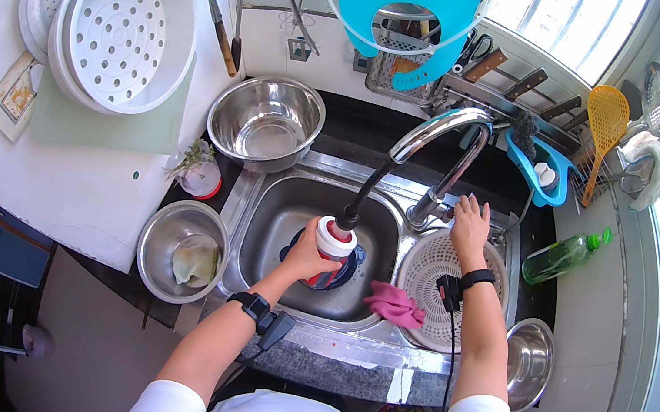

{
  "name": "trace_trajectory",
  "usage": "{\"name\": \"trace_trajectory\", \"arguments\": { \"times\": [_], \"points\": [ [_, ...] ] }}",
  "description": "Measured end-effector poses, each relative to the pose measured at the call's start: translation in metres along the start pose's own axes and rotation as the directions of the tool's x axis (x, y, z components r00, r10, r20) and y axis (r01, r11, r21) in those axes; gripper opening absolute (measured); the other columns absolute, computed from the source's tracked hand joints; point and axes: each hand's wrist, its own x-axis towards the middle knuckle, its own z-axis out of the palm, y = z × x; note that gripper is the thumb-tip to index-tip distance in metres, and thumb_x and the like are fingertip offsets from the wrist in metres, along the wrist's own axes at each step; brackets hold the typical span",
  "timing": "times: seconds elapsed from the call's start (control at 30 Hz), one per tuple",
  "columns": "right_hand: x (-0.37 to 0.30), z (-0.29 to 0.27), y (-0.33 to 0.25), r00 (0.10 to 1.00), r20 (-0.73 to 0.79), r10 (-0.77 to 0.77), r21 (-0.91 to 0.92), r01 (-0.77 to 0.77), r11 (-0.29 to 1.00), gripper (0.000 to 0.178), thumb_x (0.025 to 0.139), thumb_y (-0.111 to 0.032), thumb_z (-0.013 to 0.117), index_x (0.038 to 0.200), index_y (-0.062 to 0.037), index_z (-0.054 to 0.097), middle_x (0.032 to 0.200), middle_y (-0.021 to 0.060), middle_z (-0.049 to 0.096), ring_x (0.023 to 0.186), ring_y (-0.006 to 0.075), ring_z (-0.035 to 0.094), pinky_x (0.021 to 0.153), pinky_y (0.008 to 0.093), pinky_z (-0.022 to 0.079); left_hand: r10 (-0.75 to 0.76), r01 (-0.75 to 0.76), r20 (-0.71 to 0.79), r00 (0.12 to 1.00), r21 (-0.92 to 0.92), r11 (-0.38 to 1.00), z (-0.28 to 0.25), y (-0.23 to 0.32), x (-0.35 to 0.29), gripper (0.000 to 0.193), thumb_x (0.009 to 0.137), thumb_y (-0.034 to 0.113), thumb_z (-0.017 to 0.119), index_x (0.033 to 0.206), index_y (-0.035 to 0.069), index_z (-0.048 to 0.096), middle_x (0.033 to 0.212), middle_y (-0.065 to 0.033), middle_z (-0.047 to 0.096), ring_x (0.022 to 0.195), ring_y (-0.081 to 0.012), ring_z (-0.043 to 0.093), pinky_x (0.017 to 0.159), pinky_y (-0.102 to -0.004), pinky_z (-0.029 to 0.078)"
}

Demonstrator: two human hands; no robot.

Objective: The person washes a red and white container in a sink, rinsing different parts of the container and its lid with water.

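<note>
My left hand (307, 257) is wrapped round a red container with a white rim (334, 247), holding it over the left sink basin (263, 234). The black spout end of the faucet (353, 210) reaches down to the container's mouth. Whether water runs cannot be made out. Below the container, something dark blue and round lies in the basin, partly covered by it. My right hand (471, 224) is beside the faucet's lever (440, 211), its fingers stretched out and apart and seeming to touch it. Under my right wrist, a beige perforated colander (429, 272) fills the right basin.
A pink cloth (396, 304) lies between the basins. Steel bowls (223, 134) (156, 242) stand left of the sink, another steel bowl (527, 364) at the right. A green bottle (561, 257) stands right of the colander. Knives and a yellow skimmer (607, 114) hang behind.
</note>
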Motion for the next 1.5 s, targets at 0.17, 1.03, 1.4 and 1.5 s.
{"name": "trace_trajectory", "arguments": {
  "times": [0.17, 1.03, 1.4, 1.5],
  "points": [
    [-0.019, -0.005, -0.026, 0.987, -0.118, 0.114, 0.071, -0.106, 0.992, 0.03, 0.076, -0.006, 0.055, 0.104, -0.0062, 0.063, 0.122, 0.0095, 0.058, 0.124, 0.0277, 0.046, 0.108, 0.0487, 0.028, -0.006, 0.006, 0.008, 1.0, 0.016, 1.0, 0.006, 0.005, 0.004, 0.104, 0.056, 0.022, 0.085, 0.137, 0.006, 0.023, 0.13, -0.0201, 0.046, 0.122, -0.0339, 0.047, 0.102, -0.0391, 0.038],
    [-0.022, -0.023, -0.239, 0.982, 0.187, -0.035, 0.912, -0.161, 0.378, 0.03, 0.094, -0.023, 0.049, 0.11, 0.0004, 0.058, 0.104, 0.0257, 0.059, 0.099, 0.0437, 0.055, 0.084, 0.0466, 0.044, -0.057, 0.098, -0.137, 0.989, 0.321, 0.942, 0.002, -0.004, 0.009, 0.078, 0.057, 0.029, 0.083, 0.12, 0.007, 0.042, 0.114, -0.0205, 0.059, 0.104, -0.0394, 0.057, 0.087, -0.0463, 0.047],
    [-0.02, 0.011, -0.231, 0.948, 0.314, -0.04, 0.939, -0.304, 0.162, 0.044, 0.092, -0.038, 0.055, 0.11, 0.0016, 0.059, 0.101, 0.0167, 0.064, 0.095, 0.0235, 0.06, 0.085, 0.0354, 0.045, 0.107, -0.078, -0.074, 0.991, 0.323, 0.943, -0.004, 0.03, -0.003, 0.079, 0.05, 0.018, 0.084, 0.118, 0.008, 0.044, 0.111, -0.0168, 0.059, 0.107, -0.0379, 0.055, 0.09, -0.0435, 0.045],
    [-0.029, -0.009, -0.224, 0.898, 0.42, -0.129, 0.887, -0.436, -0.153, 0.036, 0.089, -0.03, 0.063, 0.111, -0.0011, 0.061, 0.103, 0.0102, 0.064, 0.095, 0.0168, 0.058, 0.084, 0.0313, 0.046, 0.118, -0.105, -0.032, 0.992, 0.278, 0.955, -0.015, 0.028, -0.007, 0.079, 0.051, 0.013, 0.083, 0.119, 0.009, 0.043, 0.112, -0.0152, 0.059, 0.108, -0.0371, 0.054, 0.089, -0.0433, 0.045]
  ]
}}
